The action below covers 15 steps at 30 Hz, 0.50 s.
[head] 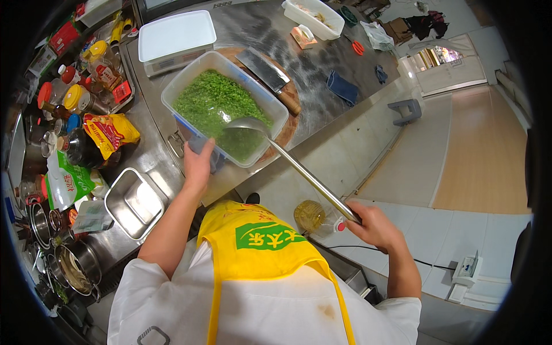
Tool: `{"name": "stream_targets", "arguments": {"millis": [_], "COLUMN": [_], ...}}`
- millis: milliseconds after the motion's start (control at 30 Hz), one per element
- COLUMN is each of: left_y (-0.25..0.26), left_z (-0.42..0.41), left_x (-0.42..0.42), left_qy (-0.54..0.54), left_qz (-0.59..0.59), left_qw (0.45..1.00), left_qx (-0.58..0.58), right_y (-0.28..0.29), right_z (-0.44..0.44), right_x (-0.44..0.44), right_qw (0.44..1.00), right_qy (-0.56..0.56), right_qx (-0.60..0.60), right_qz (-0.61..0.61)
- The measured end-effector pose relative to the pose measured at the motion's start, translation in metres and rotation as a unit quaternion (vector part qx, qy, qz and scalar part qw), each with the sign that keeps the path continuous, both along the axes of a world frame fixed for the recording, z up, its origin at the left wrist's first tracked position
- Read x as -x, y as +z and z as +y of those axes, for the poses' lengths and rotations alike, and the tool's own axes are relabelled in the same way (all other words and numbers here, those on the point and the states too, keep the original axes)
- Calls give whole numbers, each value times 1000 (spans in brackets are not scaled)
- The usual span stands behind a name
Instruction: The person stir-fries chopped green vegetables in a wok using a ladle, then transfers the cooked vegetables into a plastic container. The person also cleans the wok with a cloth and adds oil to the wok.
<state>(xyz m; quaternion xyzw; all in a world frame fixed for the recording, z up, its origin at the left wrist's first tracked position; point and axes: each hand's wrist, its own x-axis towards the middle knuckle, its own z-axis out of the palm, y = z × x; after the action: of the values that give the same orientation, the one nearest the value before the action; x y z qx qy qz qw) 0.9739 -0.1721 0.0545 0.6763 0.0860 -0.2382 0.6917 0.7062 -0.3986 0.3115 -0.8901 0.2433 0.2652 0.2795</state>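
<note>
My left hand (pixel 199 161) grips the near left side of a clear plastic tub (pixel 267 148), with a dark blue cloth (pixel 217 161) by its fingers. Chopped green herbs or scallions (pixel 211 95) in liquid fill much of the tub. My right hand (pixel 373 224) is closed around the end of a long-handled metal ladle (pixel 306 172). The ladle's bowl lies at the surface of the greens, near the tub's right side. Under the tub is a round wooden chopping board (pixel 292 125), partly hidden. A cleaver (pixel 263 69) rests on the board beyond the tub.
A white-lidded container (pixel 177 36) stands behind the tub. An empty steel pan (pixel 136 202) sits to my left, near crowded jars and a yellow packet (pixel 110 133). Red scissors (pixel 357 47) and a denim-blue cloth (pixel 343 88) lie on the steel table. An oil jug (pixel 310 215) stands below.
</note>
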Motion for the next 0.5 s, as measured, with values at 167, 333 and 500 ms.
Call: {"name": "stream_targets", "arguments": {"millis": [167, 333, 500], "left_y": [-2, 4, -2], "left_z": [-1, -3, -11], "left_x": [2, 4, 1], "left_qy": [10, 23, 31], "left_qz": [-3, -5, -12], "left_qw": [1000, 1000, 999], "left_qx": [-6, -3, -43], "right_y": [-27, -151, -243], "right_z": [18, 35, 36], "right_x": [36, 65, 71], "right_qw": [996, 978, 958], "right_qy": [-71, -107, -174], "right_qx": [10, 22, -27], "right_qz": [-53, -178, -226]}}
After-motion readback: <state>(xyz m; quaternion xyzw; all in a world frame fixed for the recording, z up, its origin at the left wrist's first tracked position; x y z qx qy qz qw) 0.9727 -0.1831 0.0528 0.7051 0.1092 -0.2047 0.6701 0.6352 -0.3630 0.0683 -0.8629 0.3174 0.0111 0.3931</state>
